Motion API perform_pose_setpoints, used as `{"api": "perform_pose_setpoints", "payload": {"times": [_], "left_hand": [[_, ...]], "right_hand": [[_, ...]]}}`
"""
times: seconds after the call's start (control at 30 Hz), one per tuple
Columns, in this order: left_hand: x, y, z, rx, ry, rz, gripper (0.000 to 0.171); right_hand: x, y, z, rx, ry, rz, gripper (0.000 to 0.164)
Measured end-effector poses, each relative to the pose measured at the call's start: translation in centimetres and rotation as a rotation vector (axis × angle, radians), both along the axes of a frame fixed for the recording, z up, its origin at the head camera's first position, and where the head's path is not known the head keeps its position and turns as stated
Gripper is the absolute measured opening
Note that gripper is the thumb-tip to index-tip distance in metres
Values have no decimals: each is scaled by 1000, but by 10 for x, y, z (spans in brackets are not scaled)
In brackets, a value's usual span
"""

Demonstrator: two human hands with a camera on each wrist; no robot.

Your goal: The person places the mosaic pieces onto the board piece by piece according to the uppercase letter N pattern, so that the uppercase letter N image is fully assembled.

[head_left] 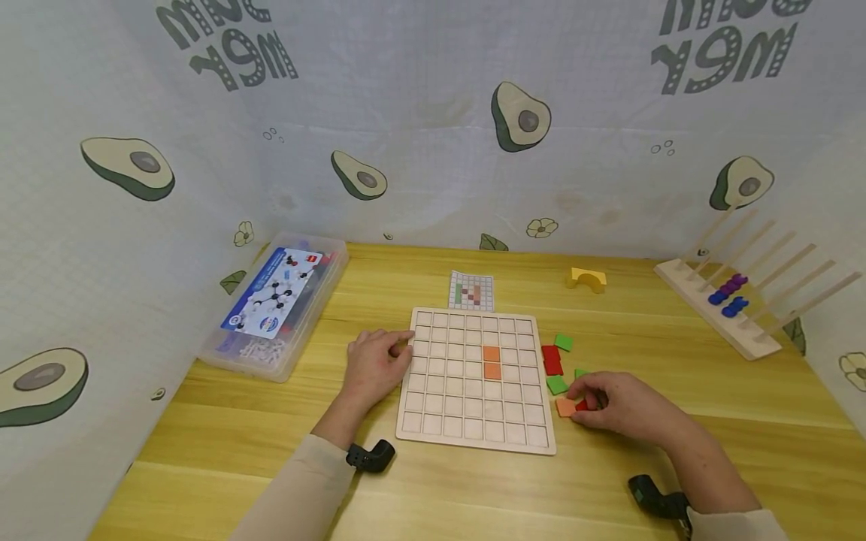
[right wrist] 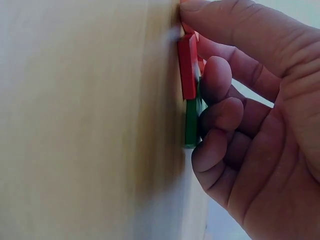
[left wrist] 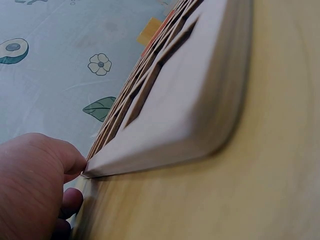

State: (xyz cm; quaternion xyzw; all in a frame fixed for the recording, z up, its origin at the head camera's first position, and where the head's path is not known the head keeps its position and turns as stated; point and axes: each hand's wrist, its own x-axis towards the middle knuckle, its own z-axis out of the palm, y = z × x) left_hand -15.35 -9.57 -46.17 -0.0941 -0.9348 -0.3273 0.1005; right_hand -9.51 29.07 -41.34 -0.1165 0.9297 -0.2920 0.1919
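A wooden grid board (head_left: 443, 428) lies in the middle of the table, with two orange tiles (head_left: 492, 370) in its cells. My left hand (head_left: 375, 364) rests at the board's left side, fingertips touching its edge; the left wrist view shows this contact too. Right of the board, my right hand (head_left: 625, 406) pinches a loose orange tile (head_left: 564, 407) between thumb and forefinger at table level. A red tile (right wrist: 187, 67) and a green tile (right wrist: 191, 122) lie close by its curled other fingers. More red tiles (head_left: 552, 361) and green tiles (head_left: 557, 385) sit along the board's right edge.
A printed pattern card (head_left: 471, 291) lies behind the board. At the left stands a clear plastic case (head_left: 298, 330). A yellow arch block (head_left: 586, 279) is at the back, and a wooden peg rack (head_left: 744, 338) with blue and purple beads stands at the right.
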Motion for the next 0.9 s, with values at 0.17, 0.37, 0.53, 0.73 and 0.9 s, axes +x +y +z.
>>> {"api": "perform_pose_setpoints", "payload": {"times": [0.17,0.37,0.53,0.73,0.9], "left_hand": [[0,0,0,4,-5,2,28],[0,0,0,6,-2,1,28],[0,0,-1,4,-1,-1,28],[-1,0,-1,4,0,2,28],[-1,0,-1,5,-1,2,28]], "right_hand": [[1,-2,3,8,6,-12,19],[-1,-7,14,15,49,-3,22],[-4,-16,23,49,95,2,23],[-8,-30,29,56,96,21,22],[-12,-43,26,-3,79,53,21]]}}
